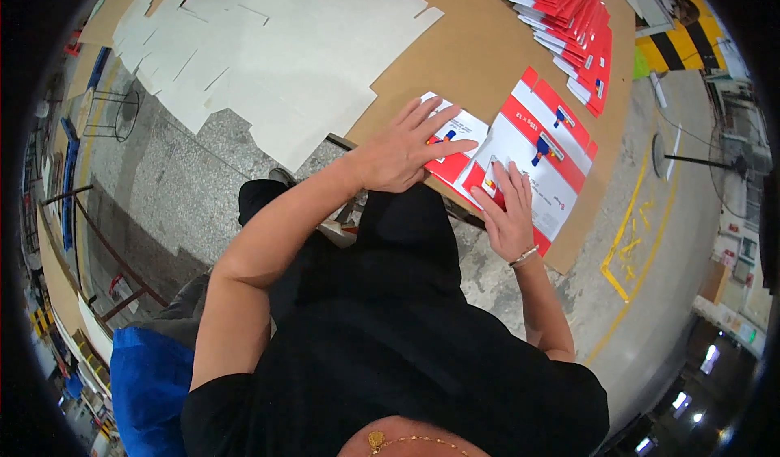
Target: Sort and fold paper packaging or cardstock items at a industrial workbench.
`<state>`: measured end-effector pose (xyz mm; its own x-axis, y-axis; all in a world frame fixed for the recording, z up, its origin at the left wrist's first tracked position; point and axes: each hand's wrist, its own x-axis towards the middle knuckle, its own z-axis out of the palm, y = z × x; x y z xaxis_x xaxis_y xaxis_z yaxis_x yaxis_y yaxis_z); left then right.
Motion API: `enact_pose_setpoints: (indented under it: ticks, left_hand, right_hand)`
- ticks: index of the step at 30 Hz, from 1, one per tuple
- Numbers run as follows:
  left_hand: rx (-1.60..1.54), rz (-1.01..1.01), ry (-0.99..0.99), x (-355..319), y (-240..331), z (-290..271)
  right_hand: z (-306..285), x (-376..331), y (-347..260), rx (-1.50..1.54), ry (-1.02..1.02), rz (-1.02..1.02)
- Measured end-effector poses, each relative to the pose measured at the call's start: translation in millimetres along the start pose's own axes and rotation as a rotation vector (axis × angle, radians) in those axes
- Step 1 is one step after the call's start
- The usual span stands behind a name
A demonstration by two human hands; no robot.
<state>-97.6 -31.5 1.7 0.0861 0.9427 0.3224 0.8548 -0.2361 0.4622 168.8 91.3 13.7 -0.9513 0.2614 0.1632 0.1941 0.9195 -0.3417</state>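
One carton (pixel 546 168) lies unerected under left hand (pixel 396 155) and right hand (pixel 512 217) (fingers extended, open); the red stack (pixel 569 25) beyond it also lies flat.

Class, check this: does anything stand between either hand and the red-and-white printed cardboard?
Nothing visible does: the left hand and right hand both rest on the printed cardboard. The fanned red stack lies beyond it.

A carton blank (pixel 554 177) lies right of sheets (pixel 284 59) on the table (pixel 455 51).
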Motion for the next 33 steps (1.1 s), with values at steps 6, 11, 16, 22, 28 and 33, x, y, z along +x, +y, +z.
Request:
enact_pose_setpoints:
  ticks: [6, 11, 16, 22, 28, 33]
  left_hand:
    - [0.098, 0.015, -0.082, -4.1, 2.2, 9.8]
    - [0.273, -0.081, -0.088, -0.8, 8.0, 17.4]
    - [0.306, -0.146, -0.139, 0.2, 16.2, 18.0]
    - [0.283, -0.187, -0.128, 3.9, 19.2, 18.3]
    - [0.325, -0.177, -0.091, 6.9, 25.0, 24.0]
    - [0.467, -0.247, -0.111, 23.6, 34.9, 36.8]
  right_hand:
    - [2.7, 2.1, -2.9, -0.060, -0.002, -0.013]
    - [-4.2, 5.0, -4.6, -0.034, -0.051, 0.011]
    - [-1.9, 3.1, -3.9, -0.030, -0.091, 0.035]
    - [4.6, 3.2, -2.0, -0.018, -0.081, 0.099]
    - [5.1, 3.9, -3.8, -0.029, -0.069, 0.110]
    - [9.6, 6.0, -7.2, -0.038, -0.053, 0.138]
